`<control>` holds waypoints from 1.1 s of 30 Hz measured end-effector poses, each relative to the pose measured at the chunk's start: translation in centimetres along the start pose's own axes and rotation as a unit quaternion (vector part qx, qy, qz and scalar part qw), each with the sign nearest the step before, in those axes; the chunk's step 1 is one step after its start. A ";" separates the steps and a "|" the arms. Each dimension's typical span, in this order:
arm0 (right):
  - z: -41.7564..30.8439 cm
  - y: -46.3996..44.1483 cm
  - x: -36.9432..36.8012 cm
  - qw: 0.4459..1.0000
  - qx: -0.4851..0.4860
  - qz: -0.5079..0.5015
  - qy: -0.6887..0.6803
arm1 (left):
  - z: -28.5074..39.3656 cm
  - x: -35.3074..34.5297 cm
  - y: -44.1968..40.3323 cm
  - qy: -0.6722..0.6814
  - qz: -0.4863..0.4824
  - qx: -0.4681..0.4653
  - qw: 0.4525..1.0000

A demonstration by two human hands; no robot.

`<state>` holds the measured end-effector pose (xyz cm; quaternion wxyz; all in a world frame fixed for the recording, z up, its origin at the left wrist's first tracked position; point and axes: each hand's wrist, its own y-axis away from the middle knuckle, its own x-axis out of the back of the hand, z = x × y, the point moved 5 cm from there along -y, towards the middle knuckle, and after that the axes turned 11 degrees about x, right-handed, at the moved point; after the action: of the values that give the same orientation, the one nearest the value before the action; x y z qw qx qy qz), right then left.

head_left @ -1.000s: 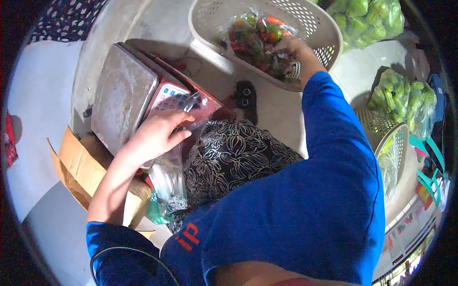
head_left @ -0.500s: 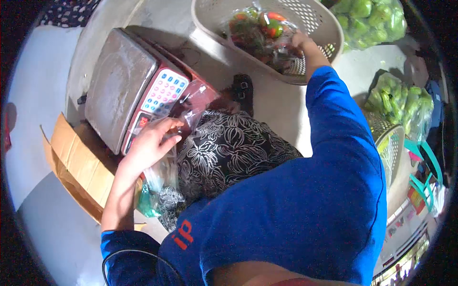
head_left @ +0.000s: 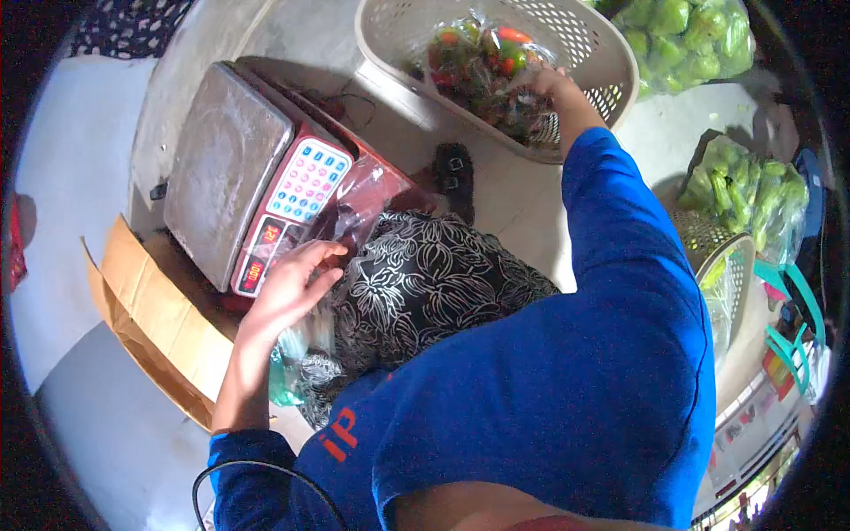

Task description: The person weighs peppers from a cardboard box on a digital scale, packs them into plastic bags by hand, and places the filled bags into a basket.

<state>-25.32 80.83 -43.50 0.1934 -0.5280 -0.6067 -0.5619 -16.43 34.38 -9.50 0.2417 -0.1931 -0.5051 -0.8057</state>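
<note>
My left hand (head_left: 299, 281) is beside the scale's display, its fingers curled loosely round a thin clear plastic bag (head_left: 356, 205). That bag spreads over the scale's red edge and my patterned black-and-white cloth (head_left: 443, 261). My right hand (head_left: 551, 86) reaches into a beige perforated basket (head_left: 403, 69). It is closed on the right side of a clear plastic bag of red and green peppers (head_left: 482, 66), with its fingertips partly hidden. The digital scale (head_left: 226, 168) has a bare metal plate, a keypad and red lit digits.
An open cardboard box (head_left: 164, 310) stands below the scale. Bags of green vegetables (head_left: 686, 40) lie at upper right, with another bag of greens (head_left: 739, 190) above a second basket (head_left: 739, 283) at right. A dark sandal (head_left: 456, 181) is on the floor between scale and basket.
My left hand has moved slightly down and right, uncovering more of the scale's display. My right hand has shifted a little left within the basket. The view has tilted slightly.
</note>
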 end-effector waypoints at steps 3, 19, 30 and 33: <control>0.2 -1.2 -0.1 0.999 -0.008 -0.010 -0.034 | 1.2 0.3 0.1 -0.005 0.037 -0.048 0.998; -2.8 0.7 1.6 0.998 0.032 0.053 -0.014 | 0.9 -0.8 0.5 -0.005 0.051 -0.034 0.998; 1.4 6.6 9.6 0.948 0.075 -0.008 -0.310 | 1.5 -1.8 -0.1 -0.004 0.060 -0.056 0.997; 0.7 10.7 11.7 0.871 0.079 0.018 -0.484 | 1.9 -1.8 -0.2 0.015 0.067 -0.066 0.996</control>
<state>-20.18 84.41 -28.86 -0.0736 -0.7276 -0.6571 -0.1826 -15.00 36.52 -9.88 0.2890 -0.2300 -0.4336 -0.8219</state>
